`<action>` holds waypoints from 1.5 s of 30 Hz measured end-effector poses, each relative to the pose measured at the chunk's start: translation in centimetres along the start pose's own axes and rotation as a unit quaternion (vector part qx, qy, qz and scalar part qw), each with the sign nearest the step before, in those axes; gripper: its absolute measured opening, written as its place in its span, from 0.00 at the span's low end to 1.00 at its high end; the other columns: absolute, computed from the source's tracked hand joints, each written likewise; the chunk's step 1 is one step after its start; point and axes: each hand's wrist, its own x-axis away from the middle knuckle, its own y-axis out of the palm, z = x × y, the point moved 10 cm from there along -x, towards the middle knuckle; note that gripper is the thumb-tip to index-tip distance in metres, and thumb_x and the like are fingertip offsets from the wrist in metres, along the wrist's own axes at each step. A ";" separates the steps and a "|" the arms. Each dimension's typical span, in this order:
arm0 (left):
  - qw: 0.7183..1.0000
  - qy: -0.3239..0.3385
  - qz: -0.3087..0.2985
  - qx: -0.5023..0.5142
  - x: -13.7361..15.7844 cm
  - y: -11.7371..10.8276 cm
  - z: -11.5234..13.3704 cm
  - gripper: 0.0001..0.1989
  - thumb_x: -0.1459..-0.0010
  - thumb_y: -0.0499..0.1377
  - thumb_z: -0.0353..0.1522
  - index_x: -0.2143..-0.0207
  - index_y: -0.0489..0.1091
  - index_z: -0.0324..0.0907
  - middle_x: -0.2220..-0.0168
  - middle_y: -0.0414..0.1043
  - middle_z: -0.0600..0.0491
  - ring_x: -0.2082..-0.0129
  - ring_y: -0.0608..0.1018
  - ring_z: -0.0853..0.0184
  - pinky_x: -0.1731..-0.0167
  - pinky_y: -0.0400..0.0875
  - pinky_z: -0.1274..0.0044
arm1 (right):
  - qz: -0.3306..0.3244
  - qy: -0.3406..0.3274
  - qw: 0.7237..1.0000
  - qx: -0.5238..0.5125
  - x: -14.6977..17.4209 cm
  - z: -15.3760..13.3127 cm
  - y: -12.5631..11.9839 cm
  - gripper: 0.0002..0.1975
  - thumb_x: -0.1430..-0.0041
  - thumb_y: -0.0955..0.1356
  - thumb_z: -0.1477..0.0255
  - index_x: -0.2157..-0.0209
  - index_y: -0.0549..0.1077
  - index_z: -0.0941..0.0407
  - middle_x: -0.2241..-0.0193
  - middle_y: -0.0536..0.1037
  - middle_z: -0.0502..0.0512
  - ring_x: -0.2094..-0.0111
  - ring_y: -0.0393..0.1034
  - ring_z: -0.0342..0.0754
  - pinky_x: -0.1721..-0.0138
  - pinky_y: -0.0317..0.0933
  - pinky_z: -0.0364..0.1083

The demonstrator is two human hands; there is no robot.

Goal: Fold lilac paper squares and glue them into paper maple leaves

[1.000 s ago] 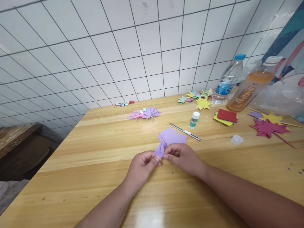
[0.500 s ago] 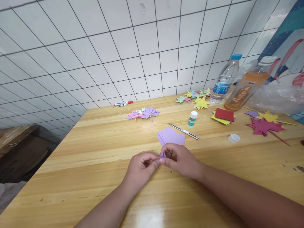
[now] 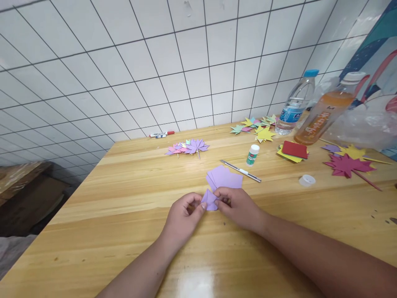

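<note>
A small folded piece of purple paper [image 3: 210, 200] shows between my two hands, its pointed top facing away from me. My left hand [image 3: 185, 214] pinches its left edge between thumb and fingers. On the other side, my right hand [image 3: 238, 207] grips the right edge the same way. Just beyond the hands lie several flat sheets of purple paper [image 3: 226, 177], fanned out. A slim utility knife [image 3: 241, 170] rests beside them at a slant, and a glue stick [image 3: 252, 155] stands upright behind it.
Folded paper leaves [image 3: 196, 147] lie near the wall, with markers [image 3: 161, 134] behind them. To the right are a water bottle [image 3: 294, 103], an orange drink bottle [image 3: 328, 109], a stack of coloured paper [image 3: 294, 150], a clear cap [image 3: 307, 180] and a dark red paper leaf [image 3: 349, 166].
The purple paper was pinched up small and mostly hidden by the fingers; now it is spread flatter, showing a triangular face. My hands have moved slightly apart.
</note>
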 end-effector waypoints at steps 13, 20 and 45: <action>0.976 -0.081 -0.024 0.200 -0.4 0.1 -1.6 0.13 0.50 0.60 0.40 0.68 0.72 0.38 0.73 0.74 0.52 0.73 0.73 0.69 0.71 0.66 0.80 | 0.029 -0.234 0.968 0.083 1.6 -5.7 -1.3 0.19 0.46 0.59 0.84 0.57 0.69 0.53 0.60 0.73 0.54 0.58 0.66 0.44 0.57 0.61 0.44; 0.968 -0.109 -0.032 0.222 -0.2 0.3 -1.7 0.17 0.52 0.63 0.38 0.61 0.71 0.37 0.74 0.76 0.51 0.73 0.76 0.69 0.71 0.68 0.80 | 0.069 -0.231 0.963 0.120 1.5 -5.3 -1.9 0.10 0.43 0.63 0.77 0.61 0.72 0.53 0.63 0.74 0.55 0.61 0.68 0.44 0.59 0.63 0.43; 0.970 -0.099 -0.028 0.219 -0.3 0.6 -1.5 0.19 0.53 0.63 0.38 0.60 0.68 0.37 0.76 0.76 0.51 0.74 0.76 0.68 0.71 0.68 0.78 | 0.104 -0.166 0.977 0.078 1.2 -5.1 -2.7 0.07 0.45 0.64 0.76 0.67 0.74 0.53 0.69 0.77 0.52 0.66 0.71 0.43 0.64 0.65 0.42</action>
